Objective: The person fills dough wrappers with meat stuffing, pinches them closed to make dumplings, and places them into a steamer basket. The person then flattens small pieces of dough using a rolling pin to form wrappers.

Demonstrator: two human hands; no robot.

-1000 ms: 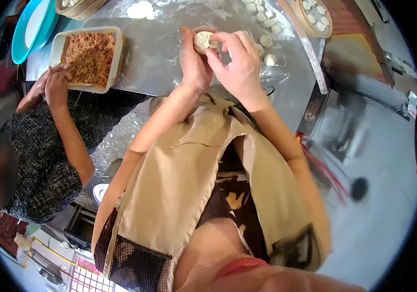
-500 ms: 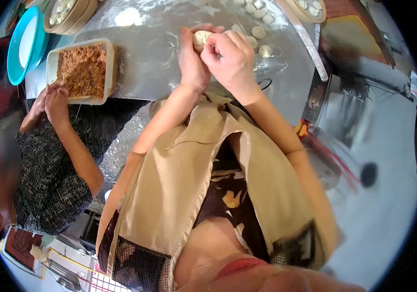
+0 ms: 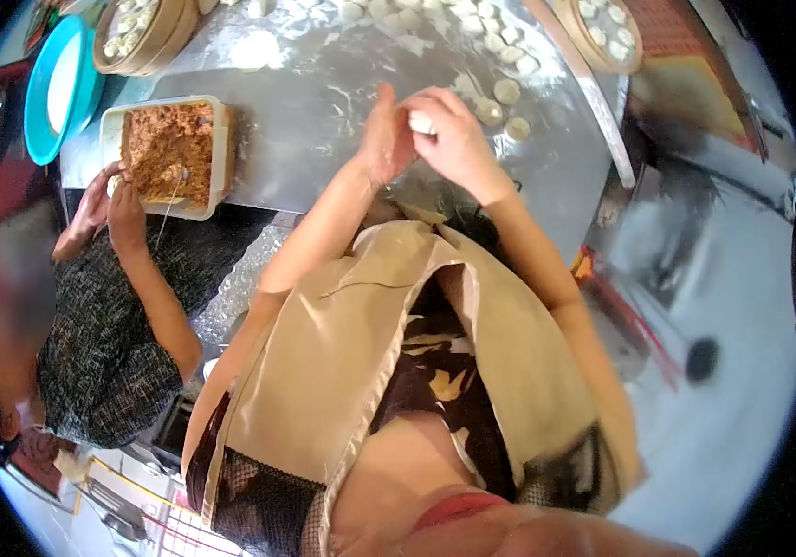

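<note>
A pale dough bun shows between the fingers of my right hand, which is wrapped over it. My left hand is upright just beside it, fingers apart and palm turned toward the right hand; whether its palm touches the bun is hidden. Both hands are over the front part of the floured metal table. Small dough rounds lie on the table to the right of my hands, with several more dough pieces behind them.
A co-worker's hands hold a small pale piece beside a tub of reddish filling at the left. Beyond are a turquoise basin and a bamboo steamer. A long floured stick and another steamer are at the right.
The bun has moved from my left hand into my right hand's fingers, and my left fingers have opened. The view has shifted, showing more of the table's far side.
</note>
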